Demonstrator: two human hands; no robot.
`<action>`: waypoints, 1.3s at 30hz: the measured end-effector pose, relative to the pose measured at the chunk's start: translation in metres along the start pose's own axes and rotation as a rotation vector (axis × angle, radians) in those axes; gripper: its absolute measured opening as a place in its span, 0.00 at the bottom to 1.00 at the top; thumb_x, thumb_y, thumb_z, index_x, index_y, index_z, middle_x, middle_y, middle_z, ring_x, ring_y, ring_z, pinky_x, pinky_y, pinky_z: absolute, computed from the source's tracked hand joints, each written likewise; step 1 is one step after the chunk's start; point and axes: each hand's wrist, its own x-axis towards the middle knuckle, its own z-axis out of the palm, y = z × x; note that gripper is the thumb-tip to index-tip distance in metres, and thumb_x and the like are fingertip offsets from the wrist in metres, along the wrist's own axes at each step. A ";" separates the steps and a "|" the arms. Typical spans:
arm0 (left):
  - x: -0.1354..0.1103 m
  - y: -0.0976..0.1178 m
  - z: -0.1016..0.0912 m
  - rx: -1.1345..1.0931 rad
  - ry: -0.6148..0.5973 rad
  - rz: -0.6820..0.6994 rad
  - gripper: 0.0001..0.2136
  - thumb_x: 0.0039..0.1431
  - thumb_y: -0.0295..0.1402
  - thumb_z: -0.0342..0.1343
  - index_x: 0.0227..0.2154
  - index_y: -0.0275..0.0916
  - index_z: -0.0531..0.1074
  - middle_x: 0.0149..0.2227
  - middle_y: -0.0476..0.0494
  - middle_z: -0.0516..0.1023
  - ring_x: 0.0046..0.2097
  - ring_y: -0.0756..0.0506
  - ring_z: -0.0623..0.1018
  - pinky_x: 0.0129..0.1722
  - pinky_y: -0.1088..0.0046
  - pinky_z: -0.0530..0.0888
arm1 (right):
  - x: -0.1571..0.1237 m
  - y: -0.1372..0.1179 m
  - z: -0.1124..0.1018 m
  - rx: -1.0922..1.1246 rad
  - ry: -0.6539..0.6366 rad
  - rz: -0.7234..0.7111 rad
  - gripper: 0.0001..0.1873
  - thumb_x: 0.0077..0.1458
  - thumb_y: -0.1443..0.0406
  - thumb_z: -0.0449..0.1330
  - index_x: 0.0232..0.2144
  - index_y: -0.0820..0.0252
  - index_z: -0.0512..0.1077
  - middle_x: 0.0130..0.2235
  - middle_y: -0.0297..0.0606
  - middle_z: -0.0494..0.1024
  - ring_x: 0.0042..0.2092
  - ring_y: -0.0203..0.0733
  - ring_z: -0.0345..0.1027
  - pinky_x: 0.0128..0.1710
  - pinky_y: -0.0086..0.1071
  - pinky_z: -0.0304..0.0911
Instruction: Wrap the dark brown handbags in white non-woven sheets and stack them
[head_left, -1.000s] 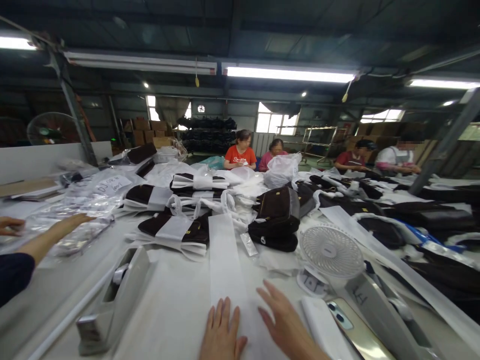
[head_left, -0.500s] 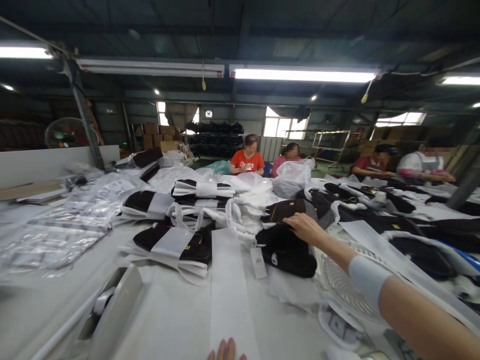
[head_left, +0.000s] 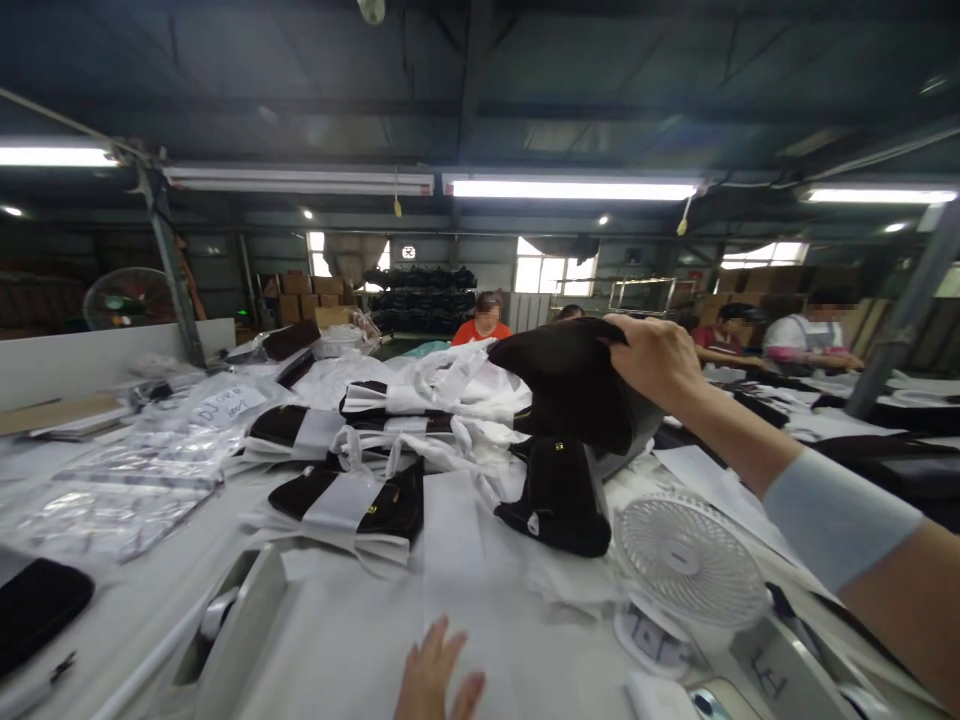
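My right hand (head_left: 651,360) is closed on the upper edge of a dark brown bag (head_left: 562,380), which it holds up above the table. Beneath that hangs over another dark bag (head_left: 559,500) with a small gold emblem, lying on the table. My left hand (head_left: 435,670) is at the bottom centre, fingers spread and holding nothing, over a strip of white paper (head_left: 454,540). Left of the strip lies a stack of dark bags (head_left: 337,495) with white paper bands around them and white wrapping at their handles.
A white fan (head_left: 686,560) stands at the right, with a phone (head_left: 720,700) below it. At the left are a grey tape holder (head_left: 232,620), clear plastic bags (head_left: 142,490) and a dark item (head_left: 41,610). Co-workers (head_left: 810,335) sit across the table, beyond more bags.
My right hand has lifted a dark brown bag up from the pile, uncovering more of the fan. My left hand has come further into view with its fingers spread.
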 end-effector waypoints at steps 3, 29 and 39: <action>0.032 0.027 -0.068 -0.507 0.381 -0.127 0.27 0.57 0.58 0.51 0.44 0.39 0.75 0.47 0.36 0.80 0.52 0.37 0.77 0.55 0.57 0.71 | -0.029 -0.007 -0.024 0.014 -0.026 -0.006 0.20 0.61 0.64 0.51 0.53 0.60 0.73 0.38 0.45 0.79 0.40 0.48 0.71 0.43 0.39 0.62; -0.112 -0.018 -0.125 -0.760 -0.019 -0.535 0.30 0.52 0.59 0.57 0.48 0.40 0.72 0.54 0.38 0.75 0.61 0.38 0.68 0.63 0.57 0.60 | -0.283 -0.084 0.052 0.630 -0.678 -0.015 0.29 0.57 0.53 0.57 0.55 0.66 0.70 0.56 0.54 0.73 0.57 0.56 0.68 0.57 0.45 0.61; -0.106 -0.010 -0.078 -0.680 0.174 -0.577 0.51 0.36 0.36 0.70 0.62 0.32 0.49 0.53 0.32 0.73 0.53 0.39 0.75 0.57 0.64 0.69 | -0.297 -0.087 0.130 0.911 -1.116 0.095 0.21 0.46 0.47 0.63 0.27 0.59 0.77 0.27 0.35 0.79 0.32 0.44 0.75 0.36 0.35 0.69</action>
